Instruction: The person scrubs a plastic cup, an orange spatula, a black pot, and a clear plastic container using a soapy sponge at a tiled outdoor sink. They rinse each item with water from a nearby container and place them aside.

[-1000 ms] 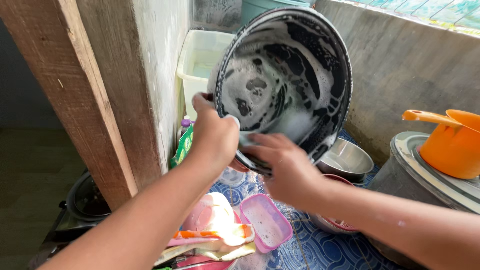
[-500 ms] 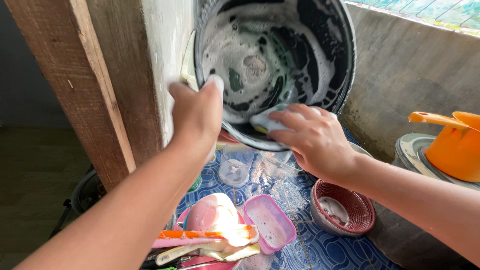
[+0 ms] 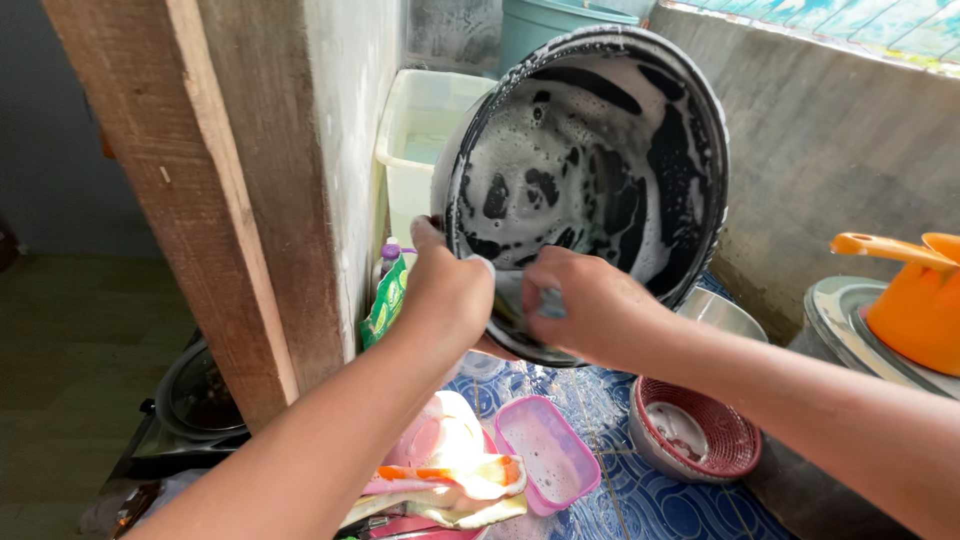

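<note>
From the head camera, we hold a big black pot tilted up toward us, its inside streaked with white suds. Our left hand is closed over the pot's lower left rim. Our right hand is curled at the bottom rim, fingers closed on a small bluish scrubber. A wooden post and a white wall edge stand close on the left. Below lie a pink box, a red basket nested in a bowl, and a blue patterned cloth. An orange scoop sits to the right, a white tub behind.
</note>
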